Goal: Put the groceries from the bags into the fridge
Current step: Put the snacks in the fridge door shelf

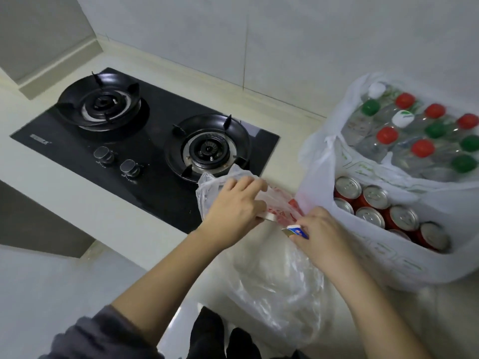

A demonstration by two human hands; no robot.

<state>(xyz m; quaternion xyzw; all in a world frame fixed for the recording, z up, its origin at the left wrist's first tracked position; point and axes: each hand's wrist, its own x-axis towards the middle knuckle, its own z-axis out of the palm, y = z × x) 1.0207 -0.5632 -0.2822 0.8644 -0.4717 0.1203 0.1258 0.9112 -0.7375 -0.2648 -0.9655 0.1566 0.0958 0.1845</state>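
A clear plastic bag [274, 286] lies on the pale counter in front of me, with red-printed packets [290, 207] showing at its mouth. My left hand [234, 203] grips a white-edged packet together with the bag's rim. My right hand [322, 233] pinches a small blue and white carton [295, 231] at the bag's opening. To the right, a white bag [404, 265] holds several red drink cans [373, 196]. Behind it another white bag [321, 149] holds several clear bottles [422, 147] with red, green and white caps.
A black two-burner gas hob [145, 151] with two knobs is set into the counter [77, 200] on the left, its right burner just behind the clear bag. A tiled wall [259, 40] runs along the back. The counter's front edge is below my arms.
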